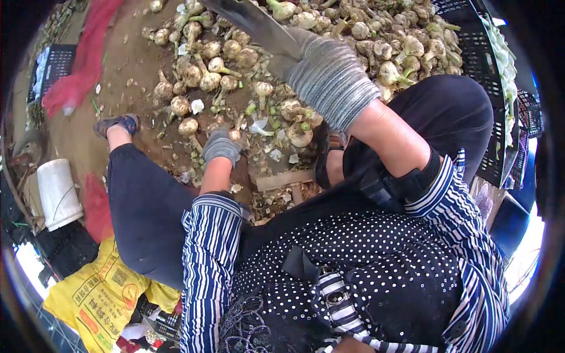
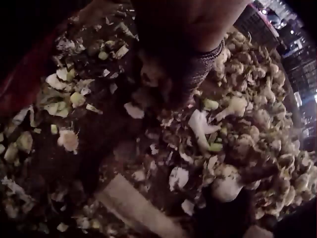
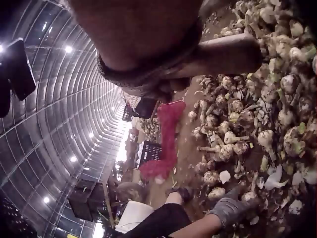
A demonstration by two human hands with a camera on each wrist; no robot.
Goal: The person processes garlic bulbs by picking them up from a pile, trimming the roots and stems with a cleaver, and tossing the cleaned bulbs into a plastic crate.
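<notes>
In a grey knit glove, the right hand (image 1: 329, 73) grips a knife, its broad blade (image 1: 256, 25) raised over the garlic pile (image 1: 406, 50). The knife's handle (image 3: 228, 55) sticks out of the fist in the right wrist view. Low at the ground, the gloved left hand (image 1: 221, 148) pinches a garlic bulb (image 1: 235, 135) whose stem points away from the body. The right wrist view also has this left hand (image 3: 230, 210) with its fingers at the bulb (image 3: 249, 197). In the left wrist view the fingers are dark and partly hidden.
Loose bulbs, cut stems and peel cover the soil around the left hand. A wooden strip (image 1: 285, 180) lies near the body. Black crates (image 1: 479, 65) stand at the right; a white bucket (image 1: 59, 194), red netting (image 1: 79, 82) and a yellow sack (image 1: 94, 294) are at the left.
</notes>
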